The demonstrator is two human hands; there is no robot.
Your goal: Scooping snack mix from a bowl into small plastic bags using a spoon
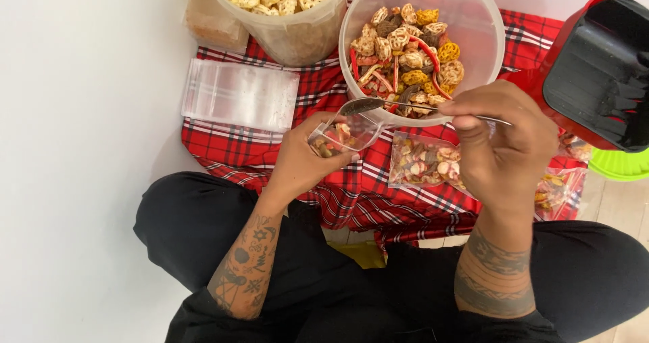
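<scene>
The small clear bag (341, 136), partly filled with mixed snacks, sits at the centre of the view, pinched open at its mouth by the left hand (304, 160). The right hand (497, 140), at three o'clock from it, has its fingers pressed together around the handle of a metal spoon (378, 104), whose bowl hovers over the bag's mouth. At twelve o'clock stands the round tub of coloured snack mix (422, 45); filled bags (426, 160) lie at four o'clock on the red checked cloth (270, 147). If the bag's mouth sags or the spoon tilts early, pieces would likely spill onto the cloth.
</scene>
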